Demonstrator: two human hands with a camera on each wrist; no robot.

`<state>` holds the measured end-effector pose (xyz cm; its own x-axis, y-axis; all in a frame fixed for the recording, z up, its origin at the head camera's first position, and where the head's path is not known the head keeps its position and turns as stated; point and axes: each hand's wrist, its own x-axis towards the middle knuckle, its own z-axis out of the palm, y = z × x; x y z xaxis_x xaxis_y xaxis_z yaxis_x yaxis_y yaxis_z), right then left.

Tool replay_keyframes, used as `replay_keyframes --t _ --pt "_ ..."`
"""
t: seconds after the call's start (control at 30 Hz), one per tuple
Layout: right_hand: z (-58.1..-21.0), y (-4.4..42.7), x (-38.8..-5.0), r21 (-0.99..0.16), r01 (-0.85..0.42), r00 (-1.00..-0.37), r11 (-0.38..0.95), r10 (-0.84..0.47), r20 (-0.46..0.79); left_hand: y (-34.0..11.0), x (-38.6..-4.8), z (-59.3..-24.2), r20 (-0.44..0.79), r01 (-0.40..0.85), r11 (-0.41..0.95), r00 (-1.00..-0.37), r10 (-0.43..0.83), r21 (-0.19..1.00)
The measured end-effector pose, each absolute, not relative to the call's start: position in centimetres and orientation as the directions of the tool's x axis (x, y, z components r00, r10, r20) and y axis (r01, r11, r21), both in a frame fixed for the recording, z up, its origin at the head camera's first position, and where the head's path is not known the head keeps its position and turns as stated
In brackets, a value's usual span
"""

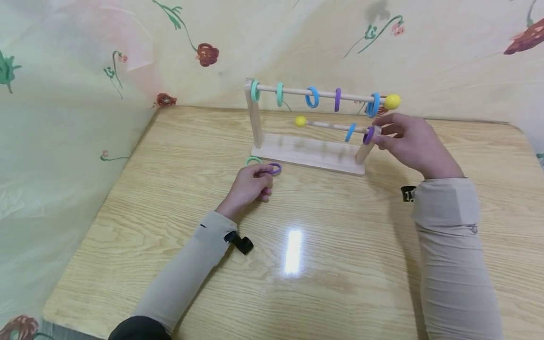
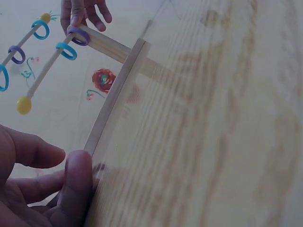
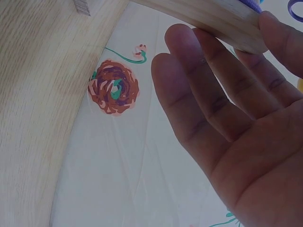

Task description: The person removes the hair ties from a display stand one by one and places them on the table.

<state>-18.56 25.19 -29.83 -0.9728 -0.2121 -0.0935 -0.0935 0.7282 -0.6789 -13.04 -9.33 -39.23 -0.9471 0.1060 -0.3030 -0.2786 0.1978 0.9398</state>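
Observation:
A wooden stand (image 1: 308, 151) carries two rods with yellow ball ends. Green, blue and purple rings hang on the upper rod (image 1: 289, 90). A blue ring (image 1: 350, 132) and a purple ring (image 1: 368, 135) hang on the lower rod (image 1: 331, 125), the purple one beside the short post. My right hand (image 1: 410, 141) grips the top of this post (image 3: 227, 19), thumb close to that ring and fingers behind the wood. On the table, my left hand (image 1: 251, 186) pinches the edge of another purple ring (image 1: 276, 168), beside a green ring (image 1: 253, 160). The left wrist view hides this contact.
The wooden table (image 1: 340, 264) ends at the back against a flower-patterned sheet (image 1: 263, 42). The stand's taller post (image 1: 253, 118) rises on the left. The upper rod's yellow ball (image 1: 393, 101) projects just above my right hand.

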Motion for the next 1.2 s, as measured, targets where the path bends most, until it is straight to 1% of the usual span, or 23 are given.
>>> replay_keyframes --t 0.33,0.67,1.2 --pt "-29.82 25.13 -18.52 -0.671 -0.087 -0.971 0.736 -0.214 -0.109 -9.16 -12.86 -39.3 -0.301 -0.273 0.191 -0.944 0.136 0.943" --pt "-29.9 25.56 -18.6 -0.663 -0.093 -0.971 0.742 -0.214 -0.103 -9.04 -13.01 -39.54 -0.377 -0.347 0.178 -0.909 0.176 0.921" --pt "-29.72 25.38 -18.55 -0.671 -0.075 -0.971 0.737 -0.207 -0.118 -9.04 -12.72 -39.34 -0.394 -0.371 0.147 -0.898 0.196 0.917"
